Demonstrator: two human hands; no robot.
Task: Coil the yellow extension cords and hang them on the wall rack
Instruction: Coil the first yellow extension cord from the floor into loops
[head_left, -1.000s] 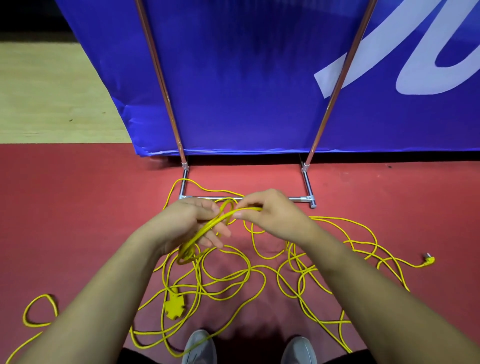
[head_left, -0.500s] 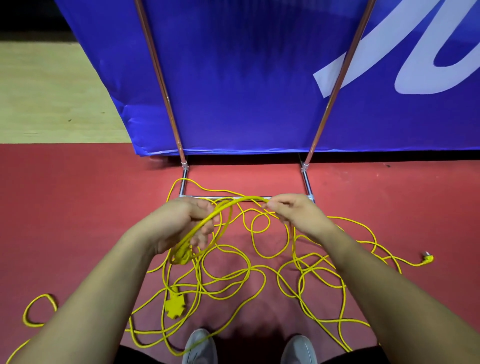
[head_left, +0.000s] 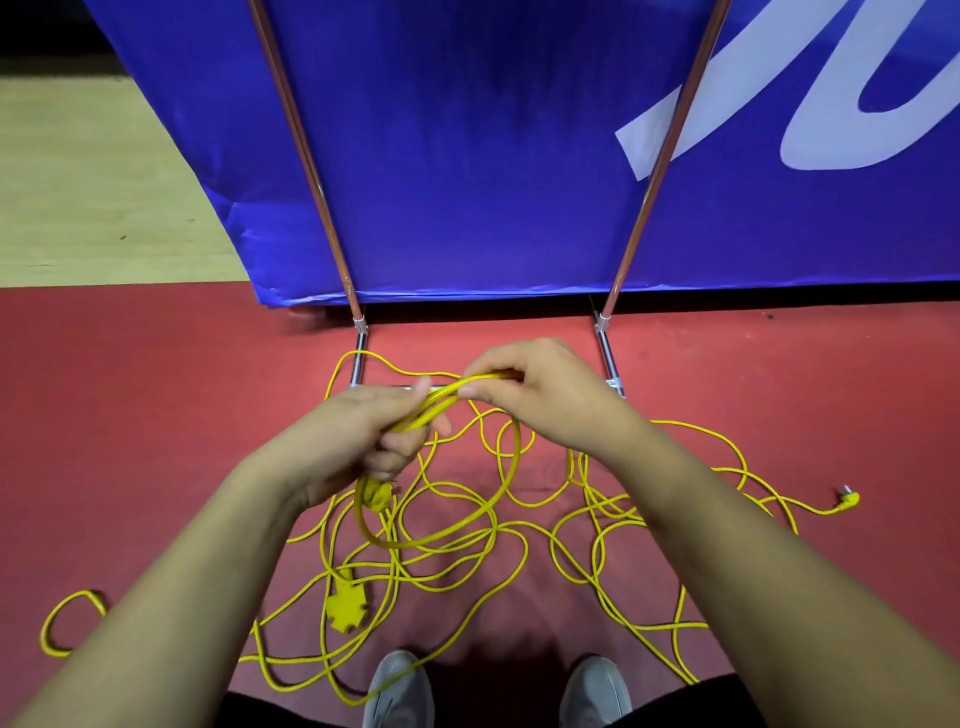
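Yellow extension cord (head_left: 613, 525) lies tangled in loose loops on the red floor in front of me. My left hand (head_left: 358, 436) grips a small coil of it, and one loop (head_left: 483, 514) hangs below with a plug end (head_left: 376, 496) dangling under the fist. My right hand (head_left: 540, 392) pinches a strand of the same cord and holds it against the left hand's fingers. A yellow multi-socket block (head_left: 345, 605) rests on the floor below the hands. Another yellow plug (head_left: 848, 500) lies far right.
A blue banner (head_left: 493, 156) on a metal stand fills the back, with two slanted poles (head_left: 311, 171) and a floor bar (head_left: 608, 358) just beyond my hands. My two grey shoes (head_left: 397, 691) stand at the bottom edge. A stray cord loop (head_left: 62, 623) lies at lower left.
My right hand drew out to the right with a strand, then came back to the left hand. A larger loop now hangs from the left hand's coil.
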